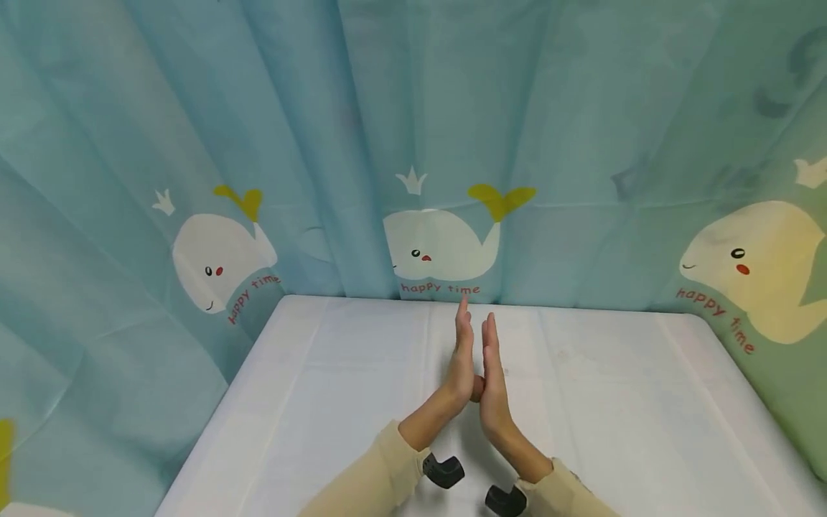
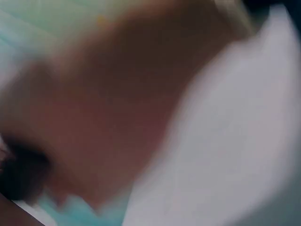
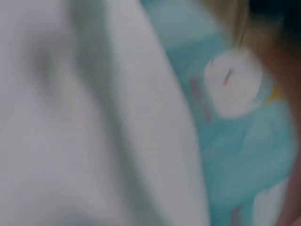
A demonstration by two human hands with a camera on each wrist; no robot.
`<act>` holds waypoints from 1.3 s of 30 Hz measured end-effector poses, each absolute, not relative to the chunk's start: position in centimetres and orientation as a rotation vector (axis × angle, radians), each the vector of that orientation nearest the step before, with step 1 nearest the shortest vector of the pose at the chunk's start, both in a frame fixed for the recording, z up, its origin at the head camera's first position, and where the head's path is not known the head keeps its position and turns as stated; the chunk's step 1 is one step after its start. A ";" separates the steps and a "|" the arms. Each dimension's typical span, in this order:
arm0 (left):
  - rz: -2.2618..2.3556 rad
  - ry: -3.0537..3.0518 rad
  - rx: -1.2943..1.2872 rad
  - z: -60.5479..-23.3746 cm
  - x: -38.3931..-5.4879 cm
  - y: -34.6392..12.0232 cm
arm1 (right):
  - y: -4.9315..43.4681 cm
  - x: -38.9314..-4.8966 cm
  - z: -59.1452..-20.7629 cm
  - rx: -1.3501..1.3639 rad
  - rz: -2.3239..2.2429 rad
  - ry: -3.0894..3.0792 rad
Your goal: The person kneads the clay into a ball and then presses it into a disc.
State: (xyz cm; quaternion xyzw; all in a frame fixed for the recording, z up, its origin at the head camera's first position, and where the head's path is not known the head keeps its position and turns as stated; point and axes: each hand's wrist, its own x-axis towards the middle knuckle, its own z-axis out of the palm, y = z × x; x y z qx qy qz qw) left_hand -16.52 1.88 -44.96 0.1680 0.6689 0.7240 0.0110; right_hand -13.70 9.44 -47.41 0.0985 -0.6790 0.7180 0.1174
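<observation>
Above the white table (image 1: 362, 359), my left hand (image 1: 459, 362) and right hand (image 1: 494, 380) stand upright, palms facing, with a narrow gap between them. Their fingers are straight and point toward the curtain. A small brown rounded shape (image 1: 478, 388) shows low between the palms; whether it is a thumb or a separate thing, I cannot tell. In the left wrist view, a blurred hand (image 2: 108, 103) fills much of the picture. Only a strip of blurred skin (image 3: 292, 89) appears along the right edge of the right wrist view.
A blue curtain (image 1: 439, 93) with white whales hangs behind and beside the table. Black curved devices sit at both cuffs, one by the left sleeve (image 1: 381, 467) and one by the right sleeve (image 1: 565, 492). Both wrist views are blurred.
</observation>
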 end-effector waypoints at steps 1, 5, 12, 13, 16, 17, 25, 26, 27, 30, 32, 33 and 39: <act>2.241 2.119 0.534 -45.2 -16.8 1.8 | 9.2 -13.2 -46.9 0.285 2.124 -1.982; 2.175 2.133 0.575 -46.1 -16.6 2.0 | 9.9 -13.7 -44.9 0.240 2.151 -1.940; 2.200 1.929 0.514 -45.2 -14.9 2.3 | 11.5 -16.2 -46.6 0.176 2.000 -1.976; 2.226 1.910 0.500 -45.0 -15.0 2.2 | 11.2 -16.0 -47.2 0.190 1.978 -1.993; 2.274 1.933 0.507 -44.8 -15.6 2.0 | 10.1 -14.5 -48.1 0.237 2.029 -2.008; 2.279 1.970 0.529 -44.9 -15.9 1.9 | 9.7 -13.8 -47.9 0.243 2.069 -2.007; 2.256 2.122 0.668 -46.1 -15.7 2.2 | 10.3 -13.9 -44.4 0.242 2.099 -1.963; 2.254 2.093 0.659 -46.0 -15.3 2.4 | 10.8 -14.6 -44.7 0.221 2.051 -1.970; 2.255 2.054 0.640 -45.8 -15.0 2.5 | 11.2 -15.3 -45.3 0.187 2.002 -1.979; 2.292 1.939 0.565 -45.3 -14.6 2.7 | 11.6 -16.0 -47.1 0.133 1.897 -2.030; 2.328 1.913 0.534 -45.0 -15.0 2.5 | 11.0 -15.4 -47.9 0.154 1.898 -2.038; 2.333 1.936 0.532 -45.0 -15.3 2.4 | 10.5 -14.8 -48.1 0.182 1.907 -2.042; 2.328 2.048 0.540 -46.4 -16.5 2.1 | 9.2 -12.8 -45.1 0.364 1.997 -1.984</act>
